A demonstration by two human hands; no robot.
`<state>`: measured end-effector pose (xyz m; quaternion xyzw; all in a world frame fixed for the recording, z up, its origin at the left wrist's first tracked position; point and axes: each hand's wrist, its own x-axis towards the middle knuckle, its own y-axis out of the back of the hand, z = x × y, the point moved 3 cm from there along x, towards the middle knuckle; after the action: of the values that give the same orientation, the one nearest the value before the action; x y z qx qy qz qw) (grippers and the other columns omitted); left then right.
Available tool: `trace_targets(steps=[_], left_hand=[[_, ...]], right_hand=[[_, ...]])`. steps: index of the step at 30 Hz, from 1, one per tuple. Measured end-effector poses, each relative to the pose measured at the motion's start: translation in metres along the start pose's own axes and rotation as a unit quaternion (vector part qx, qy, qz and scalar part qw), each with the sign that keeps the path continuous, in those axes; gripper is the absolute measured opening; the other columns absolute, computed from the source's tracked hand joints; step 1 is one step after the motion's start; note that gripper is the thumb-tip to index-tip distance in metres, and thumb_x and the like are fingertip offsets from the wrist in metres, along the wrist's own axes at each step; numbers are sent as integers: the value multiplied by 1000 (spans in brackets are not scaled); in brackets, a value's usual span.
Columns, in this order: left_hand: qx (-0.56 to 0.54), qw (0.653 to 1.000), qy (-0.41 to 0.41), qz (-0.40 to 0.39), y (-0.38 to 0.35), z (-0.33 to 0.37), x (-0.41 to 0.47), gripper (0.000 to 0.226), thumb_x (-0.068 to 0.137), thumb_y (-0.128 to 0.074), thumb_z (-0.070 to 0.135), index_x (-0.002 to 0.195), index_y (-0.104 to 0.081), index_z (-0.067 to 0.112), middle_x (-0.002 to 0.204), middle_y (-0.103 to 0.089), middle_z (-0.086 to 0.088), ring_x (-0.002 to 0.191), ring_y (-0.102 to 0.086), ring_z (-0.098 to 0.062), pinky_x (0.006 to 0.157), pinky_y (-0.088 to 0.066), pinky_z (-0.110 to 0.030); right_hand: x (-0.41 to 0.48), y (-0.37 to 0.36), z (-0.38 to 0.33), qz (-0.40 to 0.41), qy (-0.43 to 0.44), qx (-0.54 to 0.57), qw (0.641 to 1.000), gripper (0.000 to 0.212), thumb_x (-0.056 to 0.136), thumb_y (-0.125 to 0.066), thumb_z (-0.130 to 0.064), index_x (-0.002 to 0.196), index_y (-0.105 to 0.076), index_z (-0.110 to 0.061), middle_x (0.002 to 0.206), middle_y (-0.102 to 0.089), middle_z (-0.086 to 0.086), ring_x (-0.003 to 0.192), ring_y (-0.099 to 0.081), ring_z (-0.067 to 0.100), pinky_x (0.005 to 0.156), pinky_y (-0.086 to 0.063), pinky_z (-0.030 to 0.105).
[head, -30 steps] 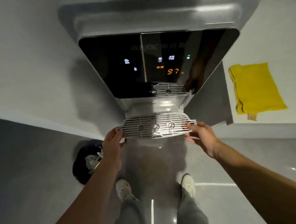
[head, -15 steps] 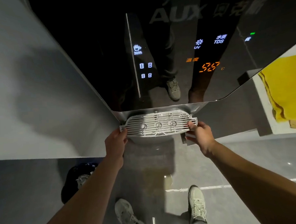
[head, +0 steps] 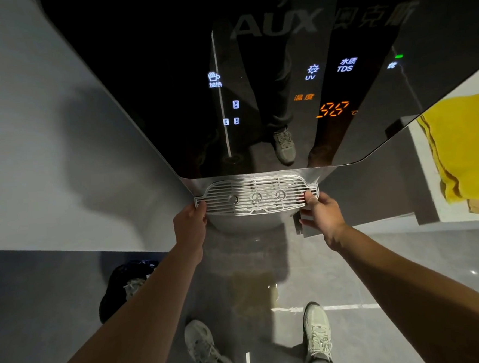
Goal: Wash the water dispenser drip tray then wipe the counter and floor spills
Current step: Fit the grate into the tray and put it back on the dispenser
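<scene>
The silver slotted drip tray [head: 256, 195] sticks out from the base of the black-fronted water dispenser [head: 269, 94]. My left hand [head: 189, 224] grips the tray's left end and my right hand [head: 321, 212] grips its right end, thumb on top of the grille. A yellow cloth [head: 462, 148] lies on the white counter [head: 477, 79] to the right of the dispenser. A yellowish wet patch [head: 254, 290] shows on the grey floor below the tray, between my arms.
A dark bin [head: 121, 288] with a black liner and rubbish stands on the floor at the left, beside the grey wall [head: 45, 138]. My two shoes [head: 315, 332] stand on the floor just behind the wet patch.
My head has come down and closer to the dispenser, so its black panel fills the view. Both hands keep their hold on the tray's ends.
</scene>
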<state>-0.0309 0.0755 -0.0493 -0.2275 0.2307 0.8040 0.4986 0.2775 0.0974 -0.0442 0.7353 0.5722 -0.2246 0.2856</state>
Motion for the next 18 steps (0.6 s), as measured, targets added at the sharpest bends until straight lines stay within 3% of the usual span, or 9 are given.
trace_targets(steps=[4,9,12,16,18], left_hand=[[24,1000,-6,9,-3,1,-2,24,103,-58,25,84,-68,14,86,-64,-11,89,-60,-26,86,-51,-44],[28,1000,-4,11,-5,1,-6,30,105,-56,24,104,-67,-4,95,-61,-18,91,-56,-26,81,-47,-43],[44,999,2,12,-5,5,-7,29,105,-54,25,106,-69,0,98,-63,-18,93,-58,-25,86,-55,-47],[108,994,13,-7,-2,15,-11,31,106,-52,30,113,-69,5,106,-67,-15,101,-62,-30,101,-54,-56],[151,988,8,-8,-1,22,-16,32,104,-56,33,124,-65,9,116,-66,-13,106,-62,-30,97,-56,-53]], right_hand=[[1,1,1,-2,-5,-2,1000,22,109,-50,-30,117,-66,-18,126,-69,23,121,-62,46,96,-58,54],[-1,0,0,-7,-6,-14,1000,18,108,-51,-34,111,-66,-26,124,-71,16,118,-64,43,91,-60,53],[-1,2,0,-10,-12,-25,1000,22,108,-50,-38,120,-65,-28,125,-71,9,117,-65,39,90,-61,52],[-4,4,-2,-17,-34,-68,997,39,107,-46,-48,133,-58,-21,136,-64,13,119,-63,38,92,-60,54],[-13,8,-7,2,-45,-95,995,53,106,-44,-52,144,-48,-16,147,-53,14,126,-58,39,95,-58,57]])
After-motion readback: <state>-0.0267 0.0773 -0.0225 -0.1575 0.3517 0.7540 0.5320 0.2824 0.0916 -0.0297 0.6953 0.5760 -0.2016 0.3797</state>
